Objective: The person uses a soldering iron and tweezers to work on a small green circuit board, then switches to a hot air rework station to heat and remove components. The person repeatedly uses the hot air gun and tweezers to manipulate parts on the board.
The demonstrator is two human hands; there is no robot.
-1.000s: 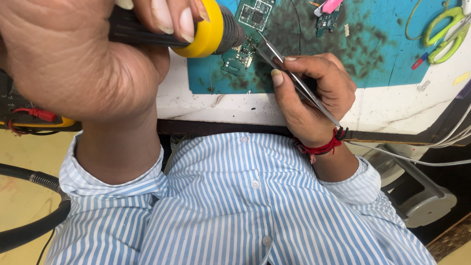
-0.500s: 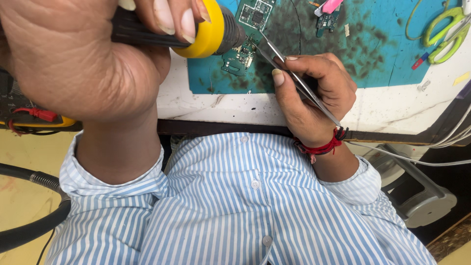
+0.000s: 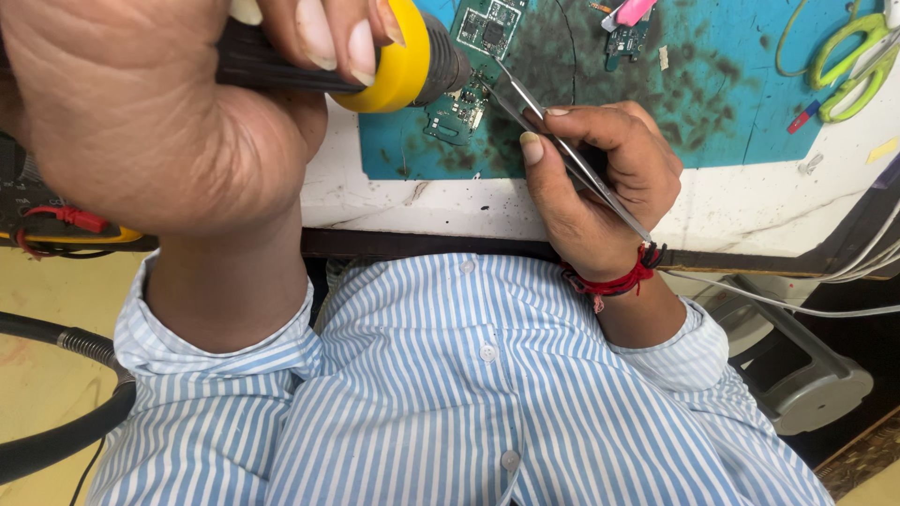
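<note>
- The left hand (image 3: 141, 122) fills the near left of the view, closed in a fist around a black tool handle (image 3: 272, 70) with a yellow collar (image 3: 398, 61). The fingers wrap over the top of the handle.
- The tool's dark nozzle end (image 3: 450, 66) points toward the right and hangs just above the small green circuit board (image 3: 457, 114).
- That board lies on the teal work mat (image 3: 712, 103), near the mat's front left corner.
- The right hand (image 3: 595, 187) rests on the front edge of the mat, pinching a pair of metal tweezers (image 3: 562, 150) between thumb and fingers. The tweezers' tips reach up and left to the board, close by the nozzle.
- A red thread band (image 3: 619, 276) circles the right wrist.
- A second green board (image 3: 489, 26) lies further back on the mat, with a pink-handled item (image 3: 630, 11) beside it.
- Green-handled scissors (image 3: 848, 56) sit at the mat's far right corner.
- A black ribbed hose (image 3: 66, 436) curves past the left sleeve, and white cables (image 3: 797, 300) run off to the right under the bench edge.
</note>
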